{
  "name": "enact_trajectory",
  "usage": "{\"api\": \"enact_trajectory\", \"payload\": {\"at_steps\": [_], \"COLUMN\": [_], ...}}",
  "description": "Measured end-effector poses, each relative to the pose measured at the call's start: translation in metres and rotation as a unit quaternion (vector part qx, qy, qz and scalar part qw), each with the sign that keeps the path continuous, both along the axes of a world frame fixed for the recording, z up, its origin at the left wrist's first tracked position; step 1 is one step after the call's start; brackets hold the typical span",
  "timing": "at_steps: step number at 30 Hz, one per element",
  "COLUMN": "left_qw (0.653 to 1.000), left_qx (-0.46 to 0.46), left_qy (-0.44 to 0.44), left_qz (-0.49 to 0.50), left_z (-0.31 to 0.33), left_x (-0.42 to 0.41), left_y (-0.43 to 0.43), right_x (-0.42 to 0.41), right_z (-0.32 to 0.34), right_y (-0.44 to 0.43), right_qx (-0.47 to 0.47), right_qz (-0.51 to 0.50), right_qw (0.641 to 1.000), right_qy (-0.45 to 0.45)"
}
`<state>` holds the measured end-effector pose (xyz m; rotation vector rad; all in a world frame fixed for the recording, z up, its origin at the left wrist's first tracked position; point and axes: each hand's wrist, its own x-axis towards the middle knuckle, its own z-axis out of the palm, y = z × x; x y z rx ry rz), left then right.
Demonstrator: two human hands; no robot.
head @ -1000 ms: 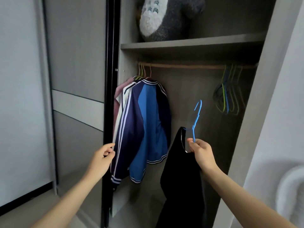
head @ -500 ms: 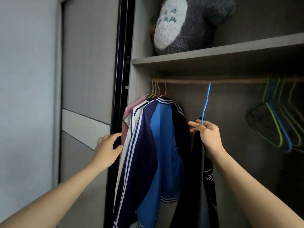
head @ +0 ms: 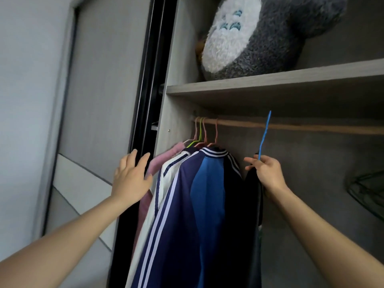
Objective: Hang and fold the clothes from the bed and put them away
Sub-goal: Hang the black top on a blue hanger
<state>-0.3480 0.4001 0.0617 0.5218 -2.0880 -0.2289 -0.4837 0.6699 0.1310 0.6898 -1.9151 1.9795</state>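
Black garment hanging limp from a thin blue hanger, hook tip upright, crossing the wooden rail, just beside a hung navy-and-blue striped jacket

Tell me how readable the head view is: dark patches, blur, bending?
Head view: dim; the black garment below the right hand sinks into shadow, outline unclear; the thin blue wire hanger reads sharp against the wooden rail; wide-angle bending slants the grey wooden shelf; the left hand looks slightly soft.
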Motion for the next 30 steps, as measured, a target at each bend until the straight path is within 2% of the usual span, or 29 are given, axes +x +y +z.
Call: {"api": "enact_trajectory", "payload": {"at_steps": [9,14,18,22,27,30], "left_qw": [0.996,0.985,0.974,0.966,0.951,0.947], "left_qx": [-0.078,-0.163,-0.218,-0.236,-0.261,-0.265], "left_qy": [0.039,0.052,0.054,0.109,0.163,0.179], "left_qz": [0.004,0.009,0.01,0.005,-0.007,-0.011], "left_z": [0.028,0.024,0.008,0.003,-0.002,-0.004], "left_x": [-0.062,-0.08,-0.093,-0.105,-0.116,-0.118], "left_y": [-0.052,-0.091,-0.119,-0.123,-0.132,-0.133], "right_x": [-0.038,-0.069,-0.094,-0.118,-0.138,-0.14], "right_z": [0.019,0.044,0.056,0.053,0.026,0.028], "right_y": [-0.056,-0.083,-0.12,-0.142,-0.162,-0.172], "right_qx": [0.013,0.085,0.142,0.106,0.132,0.205], "right_qz": [-0.044,-0.103,-0.109,-0.112,-0.126,-0.176], "right_qw": [0.999,0.991,0.984,0.988,0.982,0.963], "right_qy": [-0.016,-0.012,-0.006,-0.032,-0.056,-0.024]}}
